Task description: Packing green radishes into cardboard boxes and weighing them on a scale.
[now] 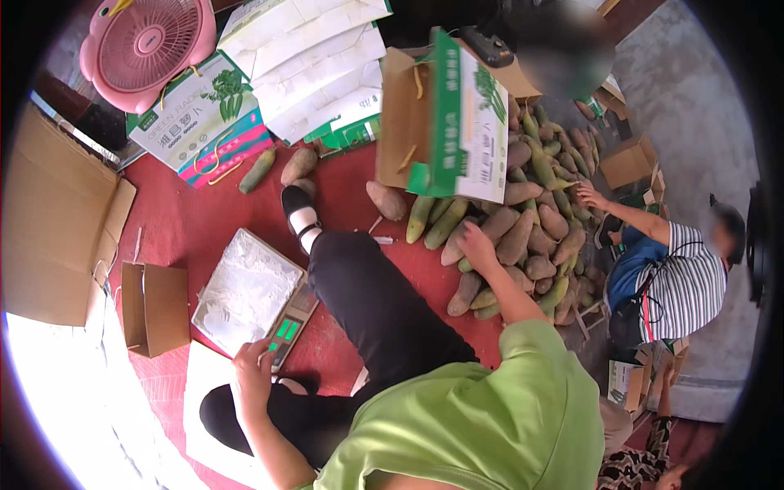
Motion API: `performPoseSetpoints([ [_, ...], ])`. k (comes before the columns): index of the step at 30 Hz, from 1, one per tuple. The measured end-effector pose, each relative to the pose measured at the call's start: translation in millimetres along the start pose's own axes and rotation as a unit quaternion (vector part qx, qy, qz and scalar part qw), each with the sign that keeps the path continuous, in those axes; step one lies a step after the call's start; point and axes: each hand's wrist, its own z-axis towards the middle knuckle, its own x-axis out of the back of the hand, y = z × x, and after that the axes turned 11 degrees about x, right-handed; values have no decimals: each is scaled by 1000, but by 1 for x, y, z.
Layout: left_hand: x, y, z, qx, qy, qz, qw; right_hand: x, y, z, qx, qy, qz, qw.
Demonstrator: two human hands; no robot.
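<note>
At the front edge of a weighing scale, beside its lit green display, is my left hand. Its fingers are loosely apart and nothing shows in them. A silvery, crumpled-looking cover lies over the scale's platform. My right hand reaches out to the near left side of a large heap of radishes, some green and some coated in brown soil. It touches a soil-covered radish there; the fingers are partly hidden, so whether they grip it cannot be told.
A green-and-white carton stands open by the heap. Flattened white cartons, a pink fan and a printed box are at the far left. Small brown box sits left of the scale. A person in stripes reaches into the heap from the right.
</note>
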Motion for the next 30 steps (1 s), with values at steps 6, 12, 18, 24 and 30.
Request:
performPoseSetpoints([
  [6,-5,-9,-2,-1,14,-18,1000,-54,-71,82,12,25,160,987],
  [12,0,-8,-8,29,6,1,1000,-103,-77,74,76,73,86,991],
  [18,4,-7,-8,35,0,0,999,-144,-73,39,-193,-41,347,917],
  [24,5,-1,-8,59,-21,-8,998,-161,-53,57,-342,132,557,745],
  [30,1,-10,-10,43,-5,0,999,-165,-50,59,-352,156,640,665],
])
